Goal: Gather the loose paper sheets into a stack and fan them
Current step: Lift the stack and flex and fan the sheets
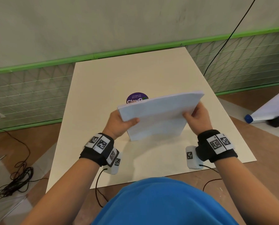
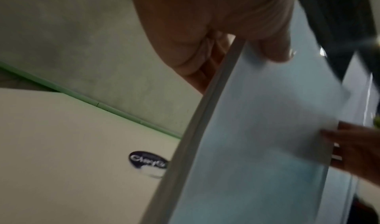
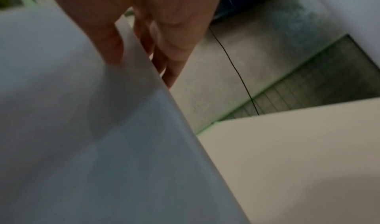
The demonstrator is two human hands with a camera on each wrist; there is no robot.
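The person is holding the paper stack (image 1: 158, 116) tilted above the table (image 1: 103, 88), so the gathering looks finished. The left hand (image 1: 119, 123) is gripping its left edge, thumb on top; the right hand (image 1: 196, 117) is pinching the right edge. Fanning probably comes next, calling for the sheets to be slid apart without loosening either grip.

White paper stack (image 1: 158, 116) tilted above table, edges aligned.

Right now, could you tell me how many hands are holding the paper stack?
2: the left hand grips the paper stack's left edge, and the right hand grips its right edge, above the table.
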